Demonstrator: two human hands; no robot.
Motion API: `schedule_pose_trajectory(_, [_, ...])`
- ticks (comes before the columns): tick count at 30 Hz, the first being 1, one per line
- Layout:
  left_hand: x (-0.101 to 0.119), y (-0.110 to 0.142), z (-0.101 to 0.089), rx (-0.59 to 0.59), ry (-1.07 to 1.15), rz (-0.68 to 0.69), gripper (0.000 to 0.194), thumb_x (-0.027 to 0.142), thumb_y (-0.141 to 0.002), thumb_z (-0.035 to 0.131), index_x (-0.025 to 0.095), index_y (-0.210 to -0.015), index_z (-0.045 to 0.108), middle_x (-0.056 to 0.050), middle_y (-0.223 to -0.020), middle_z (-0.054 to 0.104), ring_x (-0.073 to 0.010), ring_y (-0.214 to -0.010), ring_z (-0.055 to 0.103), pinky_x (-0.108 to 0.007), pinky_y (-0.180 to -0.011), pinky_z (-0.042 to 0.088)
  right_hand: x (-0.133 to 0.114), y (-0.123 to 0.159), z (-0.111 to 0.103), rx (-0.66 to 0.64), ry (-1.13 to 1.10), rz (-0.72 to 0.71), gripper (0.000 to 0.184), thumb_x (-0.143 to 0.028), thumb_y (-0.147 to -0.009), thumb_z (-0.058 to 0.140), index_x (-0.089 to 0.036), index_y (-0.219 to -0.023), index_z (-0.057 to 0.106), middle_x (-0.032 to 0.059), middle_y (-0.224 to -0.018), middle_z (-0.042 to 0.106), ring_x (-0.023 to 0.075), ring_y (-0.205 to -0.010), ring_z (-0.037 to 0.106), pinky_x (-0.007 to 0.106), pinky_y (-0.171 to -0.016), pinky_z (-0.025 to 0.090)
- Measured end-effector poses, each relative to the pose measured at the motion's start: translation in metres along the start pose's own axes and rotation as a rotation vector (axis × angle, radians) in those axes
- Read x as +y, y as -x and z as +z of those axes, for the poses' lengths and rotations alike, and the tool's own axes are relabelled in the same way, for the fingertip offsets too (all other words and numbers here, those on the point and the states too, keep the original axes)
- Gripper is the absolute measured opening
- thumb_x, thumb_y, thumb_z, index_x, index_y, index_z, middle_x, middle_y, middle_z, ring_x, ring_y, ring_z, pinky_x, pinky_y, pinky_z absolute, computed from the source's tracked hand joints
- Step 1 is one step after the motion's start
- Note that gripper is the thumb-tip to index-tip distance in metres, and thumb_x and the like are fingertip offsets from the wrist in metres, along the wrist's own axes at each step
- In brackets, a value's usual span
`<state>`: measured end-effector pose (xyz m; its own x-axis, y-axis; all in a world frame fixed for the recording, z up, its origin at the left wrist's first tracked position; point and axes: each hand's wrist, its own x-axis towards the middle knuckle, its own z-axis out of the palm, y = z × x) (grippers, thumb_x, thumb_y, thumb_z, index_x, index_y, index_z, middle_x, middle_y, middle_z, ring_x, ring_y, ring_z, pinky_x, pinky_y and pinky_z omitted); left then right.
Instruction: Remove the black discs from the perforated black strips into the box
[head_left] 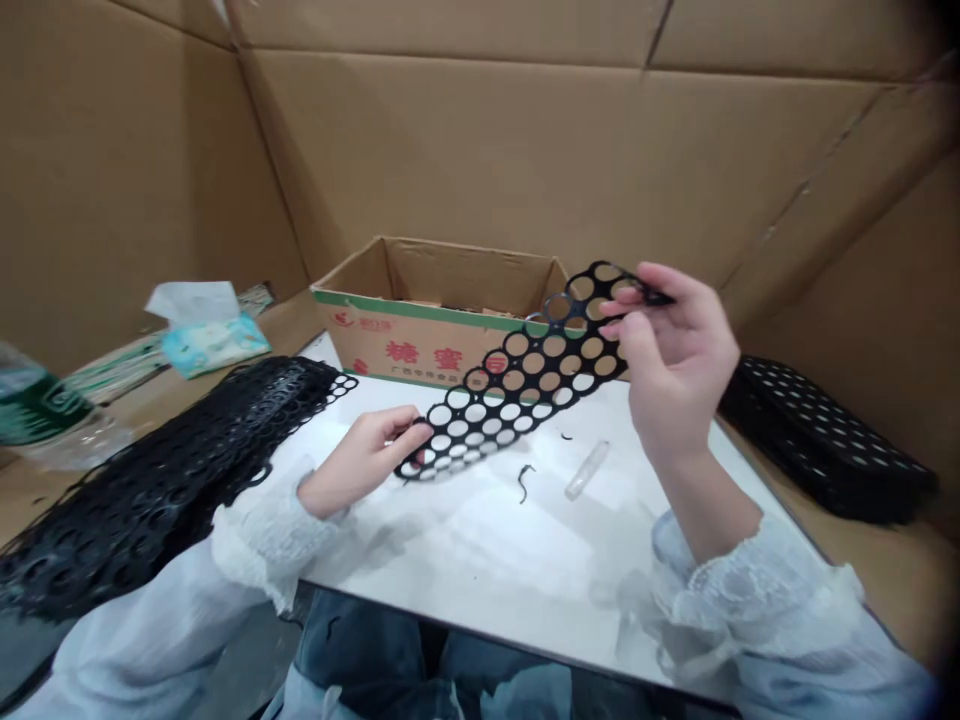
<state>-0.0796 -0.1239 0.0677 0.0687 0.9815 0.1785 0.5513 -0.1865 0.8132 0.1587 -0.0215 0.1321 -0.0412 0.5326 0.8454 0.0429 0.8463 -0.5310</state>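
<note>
A long black plastic plate full of round holes (525, 375) is held above the white table (510, 560), slanting from lower left to upper right. My left hand (364, 462) pinches its lower end. My right hand (675, 350) grips its upper end with thumb and fingers closed on the edge. A small black scrap (523, 482) and a clear little tube (587, 470) lie on the table under the plate.
A long pile of the same black perforated plates (157, 470) lies at the left, and another stack (817, 435) at the right. An open cardboard box with red print (435, 320) stands behind. A tissue pack (206, 330) and plastic bottle (30, 405) sit far left. Cardboard walls surround the table.
</note>
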Motion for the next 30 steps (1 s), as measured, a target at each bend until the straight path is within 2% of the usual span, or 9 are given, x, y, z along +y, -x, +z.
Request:
schedule_pose_trajectory(5, [-0.006,0.066,-0.020,0.018,0.298,-0.300,0.028,0.046,-0.083,0.040,0.019,-0.075,0.038,0.005,-0.059,0.050,-0.0083,-0.048,0.047,-0.018,-0.044,0.038,0.001,0.015,0.060,-0.192,-0.038,0.014,0.035,-0.027,-0.081,0.049,-0.025,-0.116,0.043,0.0068,-0.108,0.052,0.0180,-0.093,0.057,0.035,-0.081,0.050])
schedule_pose_trajectory(9, [-0.024,0.107,-0.051,0.155,0.370,-0.384,0.028,0.046,-0.082,0.045,0.020,-0.091,0.043,0.006,-0.059,0.043,-0.0050,-0.047,0.038,-0.014,-0.042,0.030,0.001,0.024,0.123,-0.355,-0.062,0.020,0.036,-0.025,-0.081,0.047,-0.023,-0.117,0.040,0.0085,-0.107,0.052,0.0173,-0.090,0.057,0.032,-0.074,0.051])
schedule_pose_trajectory(12, [-0.034,0.137,-0.085,0.368,0.199,-0.453,0.033,0.047,-0.079,0.047,0.020,-0.097,0.046,0.006,-0.058,0.042,-0.0047,-0.046,0.037,-0.014,-0.041,0.029,-0.001,0.027,0.178,-0.469,-0.138,-0.009,0.034,-0.023,-0.079,0.046,-0.019,-0.113,0.040,0.0101,-0.106,0.051,0.0159,-0.088,0.055,0.030,-0.072,0.050])
schedule_pose_trajectory(16, [-0.045,0.173,-0.127,0.632,-0.104,-0.477,0.038,0.050,-0.076,0.049,0.021,-0.100,0.050,0.004,-0.067,0.050,-0.0068,-0.051,0.041,-0.016,-0.046,0.035,-0.006,0.031,0.258,-0.561,-0.231,-0.001,0.032,-0.021,-0.079,0.043,-0.017,-0.110,0.039,0.0106,-0.104,0.050,0.0142,-0.086,0.054,0.028,-0.073,0.049])
schedule_pose_trajectory(19, [-0.060,0.190,-0.149,0.713,-0.273,-0.520,0.039,0.049,-0.077,0.046,0.019,-0.100,0.052,0.001,-0.077,0.057,-0.0086,-0.054,0.045,-0.019,-0.050,0.039,-0.007,0.037,0.315,-0.603,-0.268,0.009,0.034,-0.022,-0.078,0.043,-0.013,-0.110,0.038,0.0120,-0.104,0.050,0.0140,-0.084,0.053,0.027,-0.072,0.048])
schedule_pose_trajectory(22, [-0.086,0.199,-0.161,0.707,-0.485,-0.579,0.037,0.047,-0.079,0.041,0.017,-0.097,0.052,-0.003,-0.081,0.061,-0.0135,-0.061,0.054,-0.024,-0.058,0.043,0.001,0.048,0.358,-0.682,-0.223,0.016,0.042,-0.023,-0.078,0.042,-0.010,-0.117,0.034,0.0137,-0.108,0.049,0.0142,-0.086,0.053,0.027,-0.077,0.047])
schedule_pose_trajectory(26, [-0.111,0.200,-0.160,0.545,-0.838,-0.621,0.032,0.040,-0.082,0.035,0.016,-0.097,0.052,-0.007,-0.089,0.063,-0.0212,-0.080,0.059,-0.029,-0.070,0.043,0.021,0.066,0.379,-0.869,0.077,-0.033,0.055,-0.021,-0.078,0.043,-0.003,-0.126,0.024,0.0172,-0.109,0.051,0.0194,-0.096,0.051,0.034,-0.086,0.042])
schedule_pose_trajectory(28, [-0.109,0.197,-0.153,0.574,-1.066,-0.584,0.035,0.038,-0.084,0.034,0.014,-0.103,0.051,-0.010,-0.091,0.061,-0.0247,-0.084,0.057,-0.033,-0.073,0.042,0.027,0.071,0.376,-0.900,0.157,-0.066,0.049,-0.021,-0.078,0.043,-0.003,-0.122,0.033,0.0183,-0.107,0.052,0.0231,-0.100,0.048,0.038,-0.089,0.039])
schedule_pose_trajectory(30, [-0.097,0.190,-0.144,0.674,-1.261,-0.482,0.039,0.039,-0.085,0.035,0.013,-0.109,0.050,-0.013,-0.093,0.058,-0.0272,-0.090,0.053,-0.038,-0.080,0.040,0.027,0.073,0.367,-0.897,0.183,-0.095,0.040,-0.022,-0.079,0.042,-0.005,-0.115,0.043,0.0183,-0.108,0.051,0.0255,-0.104,0.044,0.041,-0.091,0.036])
